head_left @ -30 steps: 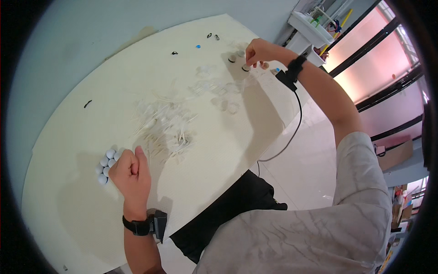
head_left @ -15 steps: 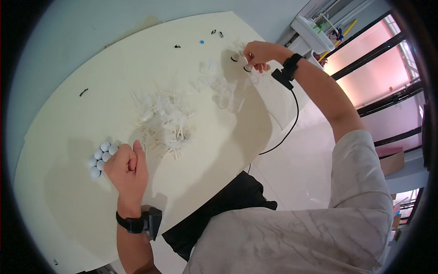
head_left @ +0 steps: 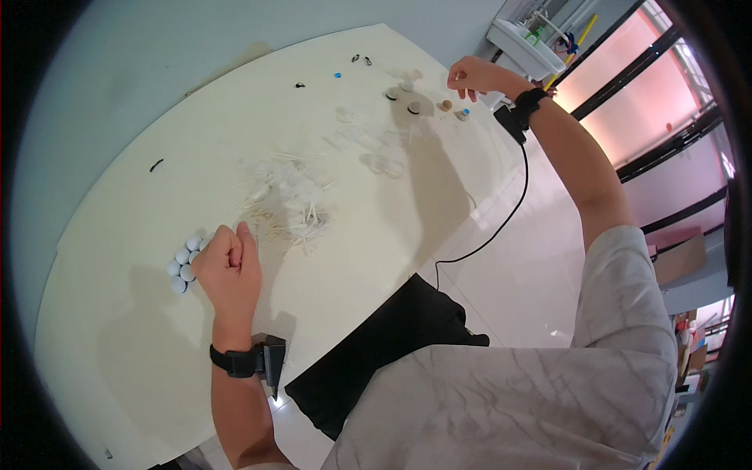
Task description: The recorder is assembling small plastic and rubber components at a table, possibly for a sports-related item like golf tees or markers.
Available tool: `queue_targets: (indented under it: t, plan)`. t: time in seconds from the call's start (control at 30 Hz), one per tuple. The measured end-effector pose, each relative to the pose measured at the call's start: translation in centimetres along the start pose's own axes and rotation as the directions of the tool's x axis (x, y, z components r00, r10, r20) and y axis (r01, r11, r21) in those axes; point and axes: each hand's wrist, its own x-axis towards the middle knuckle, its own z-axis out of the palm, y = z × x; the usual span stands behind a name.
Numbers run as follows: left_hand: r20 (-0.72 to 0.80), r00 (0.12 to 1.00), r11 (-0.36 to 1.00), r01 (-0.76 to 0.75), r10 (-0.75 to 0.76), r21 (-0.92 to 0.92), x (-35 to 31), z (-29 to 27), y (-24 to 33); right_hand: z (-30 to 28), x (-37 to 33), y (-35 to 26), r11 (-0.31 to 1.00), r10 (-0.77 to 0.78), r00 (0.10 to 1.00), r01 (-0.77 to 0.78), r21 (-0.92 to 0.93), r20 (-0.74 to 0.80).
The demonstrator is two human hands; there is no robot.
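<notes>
My left hand is closed beside a cluster of white balls, thumb pressed against the curled fingers. Whatever it may hold is hidden. Over the table's far right edge, my right hand hangs with loosely bent fingers somewhat apart, and I make out nothing in it. Just below and left of it stand several small round pieces: a pale one with a dark rim, another like it, a brown one and a blue-topped one.
A loose heap of cotton swabs lies mid-table. Clear plastic pieces are scattered beyond it. Small black bits and a blue bit lie toward the wall. A black cable hangs from my right wrist; a sink stands beyond.
My right hand has moved right, off the dark-rimmed round piece, which now stands on the table. My left hand remains by the balls. The view has shifted slightly.
</notes>
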Motion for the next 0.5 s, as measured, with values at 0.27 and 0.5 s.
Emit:
queue_targets:
  t: [0.27,0.5]
  plan:
    - [-0.007,1.000,1.000,0.000,0.001,0.028,-0.2,-0.1,-0.6,3.2,-1.7,3.4,0.990,0.135,0.989,-0.136,0.021,0.055]
    - [-0.014,0.999,0.997,-0.047,0.048,0.066,0.0,-0.1,-0.4,4.1,-1.1,6.3,0.986,0.078,0.995,-0.086,0.141,0.064]
